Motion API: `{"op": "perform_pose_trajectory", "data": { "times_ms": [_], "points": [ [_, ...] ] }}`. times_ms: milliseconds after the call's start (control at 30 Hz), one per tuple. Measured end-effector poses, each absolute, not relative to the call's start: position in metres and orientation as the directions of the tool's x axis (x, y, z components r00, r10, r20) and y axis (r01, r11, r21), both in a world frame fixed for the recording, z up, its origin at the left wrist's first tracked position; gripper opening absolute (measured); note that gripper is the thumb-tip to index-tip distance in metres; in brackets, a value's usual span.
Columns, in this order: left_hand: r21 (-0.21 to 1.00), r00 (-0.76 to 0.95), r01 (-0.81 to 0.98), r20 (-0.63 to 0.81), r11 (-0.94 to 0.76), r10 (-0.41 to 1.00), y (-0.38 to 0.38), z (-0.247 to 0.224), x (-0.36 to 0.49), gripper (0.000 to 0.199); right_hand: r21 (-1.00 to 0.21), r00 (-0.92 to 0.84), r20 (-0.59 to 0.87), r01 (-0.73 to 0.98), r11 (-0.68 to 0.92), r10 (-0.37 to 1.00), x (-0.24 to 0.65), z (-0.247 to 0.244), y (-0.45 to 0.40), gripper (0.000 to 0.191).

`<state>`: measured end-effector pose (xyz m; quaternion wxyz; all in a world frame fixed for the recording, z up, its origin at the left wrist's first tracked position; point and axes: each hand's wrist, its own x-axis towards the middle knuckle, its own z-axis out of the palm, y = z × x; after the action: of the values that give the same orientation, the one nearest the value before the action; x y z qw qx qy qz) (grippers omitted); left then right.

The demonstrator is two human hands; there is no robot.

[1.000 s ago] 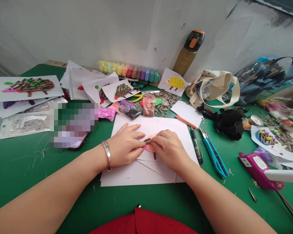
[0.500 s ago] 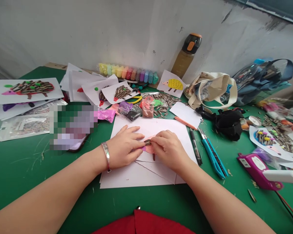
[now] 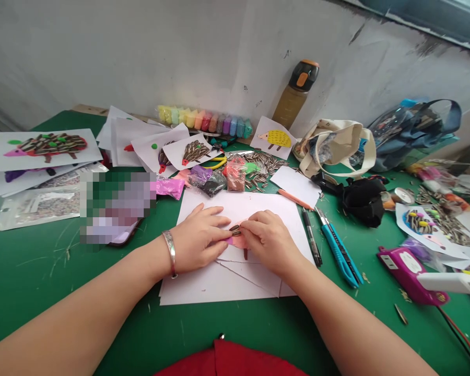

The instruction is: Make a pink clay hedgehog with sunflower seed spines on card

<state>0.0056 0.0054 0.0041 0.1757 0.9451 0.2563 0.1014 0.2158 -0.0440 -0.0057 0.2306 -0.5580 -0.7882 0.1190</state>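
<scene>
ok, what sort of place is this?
Looks like a craft workspace, possibly a workshop or classroom: a row of wrapped coloured clay-like packs, loose striped seeds and a seed-covered hedgehog picture on a green tabletop.

Left hand (image 3: 199, 235) flat, right hand (image 3: 272, 243) curled

Bare forearms (image 3: 105, 303) slant inward from both sides. The left lies palm down, fingers extended and slightly parted; the right bends its fingers inward, tips just beside the left's.
</scene>
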Motion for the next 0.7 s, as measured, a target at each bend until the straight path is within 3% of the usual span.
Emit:
{"op": "perform_pose_trajectory", "data": {
  "times_ms": [200,333,400,700],
  "points": [
    [0.383,0.846,0.44,0.126,-0.813,0.517,0.007,0.008,0.003,0.025,-0.449,-0.144,0.34,0.844,0.295,0.929,0.236,0.002,-0.035,0.022],
    [0.382,0.826,0.451,0.163,-0.806,0.54,0.01,0.004,0.002,0.027,-0.384,-0.093,0.24,0.905,0.182,0.966,0.25,0.013,-0.006,0.022],
    [0.377,0.816,0.463,0.171,-0.802,0.552,0.011,0.002,0.001,0.029,-0.283,-0.075,0.171,0.951,0.121,0.982,0.251,0.016,0.016,0.023],
    [0.334,0.839,0.449,0.162,-0.829,0.52,0.02,-0.002,-0.001,0.032,-0.15,-0.087,0.167,0.982,0.112,0.982,0.245,-0.006,0.075,0.021]
  ]
}}
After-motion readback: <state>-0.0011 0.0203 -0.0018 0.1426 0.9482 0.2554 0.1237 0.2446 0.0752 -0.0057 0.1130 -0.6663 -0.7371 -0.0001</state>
